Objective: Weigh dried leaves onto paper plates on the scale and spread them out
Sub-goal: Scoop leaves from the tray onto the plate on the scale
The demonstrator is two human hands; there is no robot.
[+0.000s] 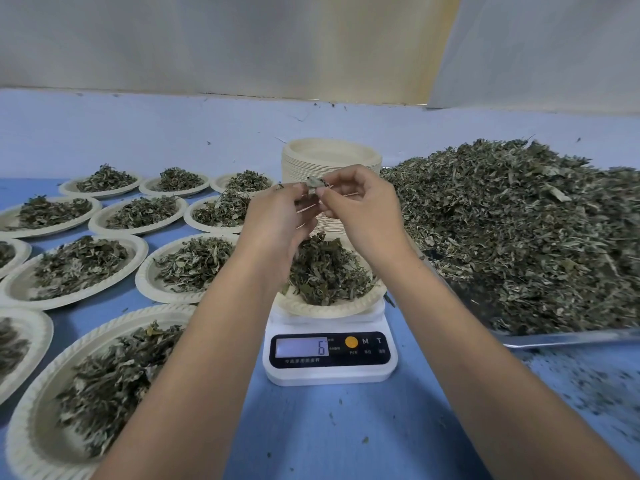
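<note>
- Left hand (277,216) and right hand (363,209): both are hovering above the scale (329,370), their fingers (300,197) pinching one small leaf scrap (315,183) between them.
- Plate on the scale (329,309): is carrying a mounded portion of dried leaves (325,271) that is not yet spread. The display (301,347) is showing 6.
- Filled plates (20,285), left side of the table (346,427): about eleven are lying with their leaves spread. This part of the task looks done.
- Stack of empty plates (332,157), far behind the scale: tall, suggesting many portions remain.
- Leaf heap (519,220) on the tray (571,338), right: is holding ample stock.
- Judgement: the current portion is probably being trimmed to weight. It is awaiting spreading.
</note>
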